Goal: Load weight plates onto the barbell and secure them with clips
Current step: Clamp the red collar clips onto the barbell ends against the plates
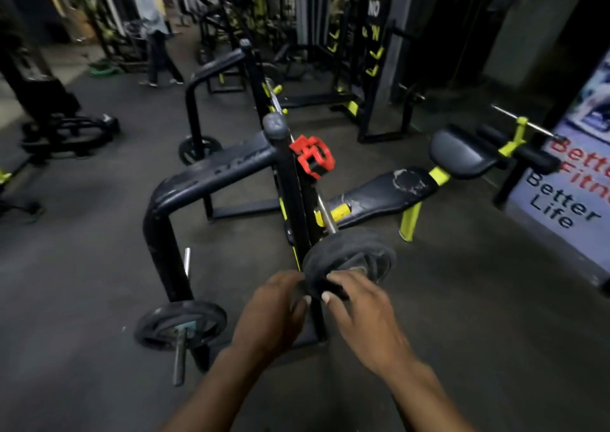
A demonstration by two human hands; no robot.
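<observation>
A small black weight plate [350,253] sits on the near end of the steel barbell [326,215], which rests in the bench rack. My left hand [270,312] and my right hand [359,312] both grip the plate's lower rim from either side. Two red clips [312,155] hang on the rack upright [290,180], above and behind the plate. The bar's tip is hidden behind the plate and my fingers.
A larger black plate [181,324] sits on a storage peg at the rack's foot, lower left. The black bench [389,193] with yellow frame lies to the right. A poster [567,193] stands far right. A person [155,35] walks in the background among other racks.
</observation>
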